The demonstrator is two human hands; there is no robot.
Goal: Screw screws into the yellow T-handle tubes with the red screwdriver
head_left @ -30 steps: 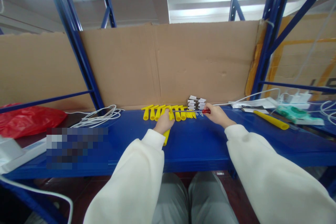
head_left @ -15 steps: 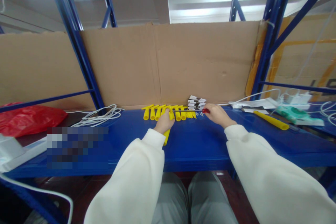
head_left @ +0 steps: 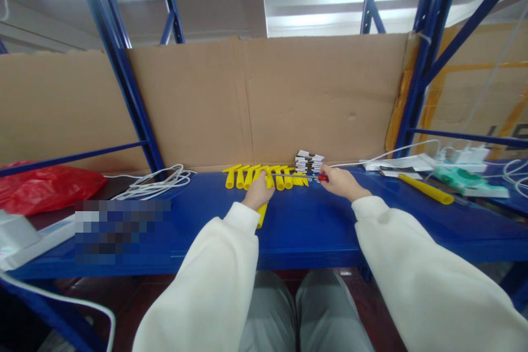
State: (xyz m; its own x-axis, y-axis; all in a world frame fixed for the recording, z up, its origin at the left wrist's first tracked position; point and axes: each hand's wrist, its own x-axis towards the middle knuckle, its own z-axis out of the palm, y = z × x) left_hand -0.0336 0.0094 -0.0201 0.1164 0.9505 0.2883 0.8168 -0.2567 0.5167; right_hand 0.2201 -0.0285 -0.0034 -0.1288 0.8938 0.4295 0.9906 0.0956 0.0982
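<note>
My left hand [head_left: 258,192] is closed round a yellow T-shaped tool with a tubular handle [head_left: 262,217], its head partly hidden by my fingers. In my right hand [head_left: 339,182] is a screwdriver [head_left: 324,177] with a red handle. Its thin shaft points left and reaches the head of the yellow tool; the tip's exact contact is too small to tell. Behind my hands lies a row of similar yellow T-shaped tools [head_left: 239,179], handle ends facing me. Small yellow pieces [head_left: 300,180] lie at the row's right end, and small white boxes [head_left: 309,162] are stacked behind them.
A blue shelf top [head_left: 305,225] carries everything, with a cardboard sheet [head_left: 268,99] upright behind. White cable [head_left: 173,179] coils at left near a red bag [head_left: 53,187]. At right lie a yellow tapered tube [head_left: 427,189] and a green-and-white packet [head_left: 466,180]. Blue posts [head_left: 429,49] frame the sides.
The screwdriver's handle has dipped slightly and shifted a little with my right hand, tilting the shaft. My left hand and the yellow tool stay in place.
</note>
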